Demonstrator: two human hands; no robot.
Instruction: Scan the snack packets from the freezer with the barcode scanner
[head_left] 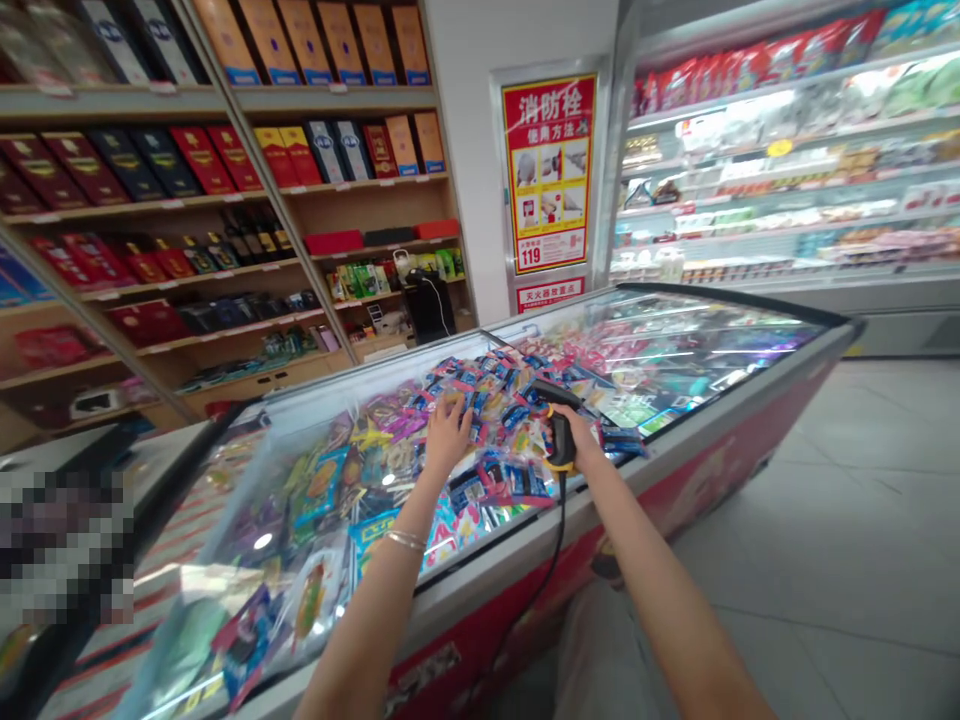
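Both arms [652,545] extended forward; right hand [583,440] grips scanner [561,442].

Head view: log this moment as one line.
left hand: at packets, hold unclear | right hand: grips scanner | cord: hangs from scanner | packets: piled on freezer

Bright white light glows from chiller shelves [787,190] on your right; glare spots the freezer glass [697,350]; stretched edges blur what may be bottles [56,45], upper left.
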